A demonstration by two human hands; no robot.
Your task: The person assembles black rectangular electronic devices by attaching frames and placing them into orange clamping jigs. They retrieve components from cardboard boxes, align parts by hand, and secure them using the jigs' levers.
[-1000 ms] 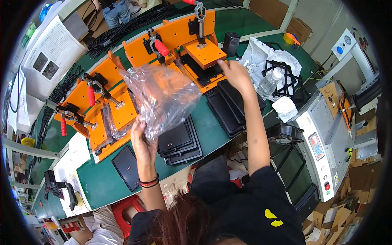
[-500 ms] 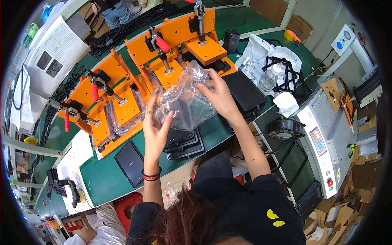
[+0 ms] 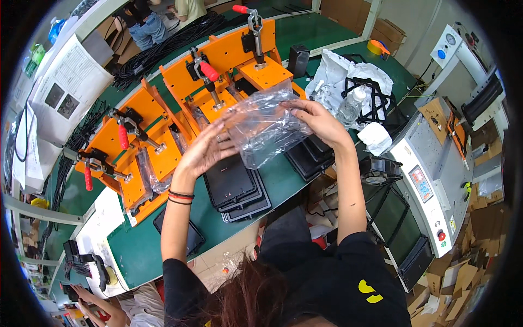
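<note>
Between my hands a clear plastic bag (image 3: 267, 133) is spread out above the bench, wrinkled and see-through. My right hand (image 3: 324, 125) pinches its upper right side with thumb and fingers. At the bag's left edge is my left hand (image 3: 204, 152), its fingertips on the film and partly seen through it. Below the bag lies a stack of black rectangular frames and panels (image 3: 231, 185). Another black stack (image 3: 310, 158) is under my right hand. A flat dark panel (image 3: 188, 231) lies on the bench beneath my left forearm.
Orange clamp fixtures (image 3: 180, 79) with red-handled toggle clamps stand behind my hands. To the right are a clear bottle (image 3: 350, 106), crumpled white wrapping (image 3: 332, 71) and a small black fan (image 3: 378, 170). A white machine (image 3: 419, 185) with buttons stands farther right. Black cables (image 3: 163, 49) lie behind the fixtures.
The bunched bag has been spread flatter between my hands. My left hand has moved left and down, my right hand to the right, uncovering more of the black stack.
</note>
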